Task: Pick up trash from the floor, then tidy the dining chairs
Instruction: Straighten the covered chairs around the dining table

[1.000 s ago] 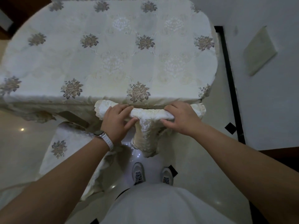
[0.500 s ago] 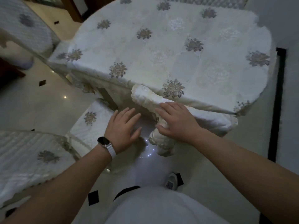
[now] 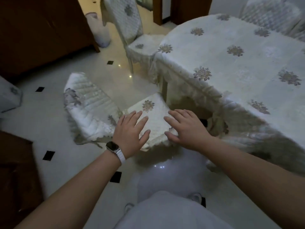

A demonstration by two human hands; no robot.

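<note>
Left hand (image 3: 130,133): we see fingers spread flat over the chair seat (image 3: 151,109), gripping nothing.
Right hand (image 3: 186,129): likewise spread, thumb at the seat's near edge.
Place: the chair seat sits just beside the counter (image 3: 231,63) corner.

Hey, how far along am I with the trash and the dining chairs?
Trash looks done: no litter shows on the white tiled floor. In hand: your open left hand and right hand spread over the seat of the near white quilted-cover chair, which sits angled out from the floral-clothed table. Left: tucking it in, then perhaps the far covered chair, also only partly in.
</note>
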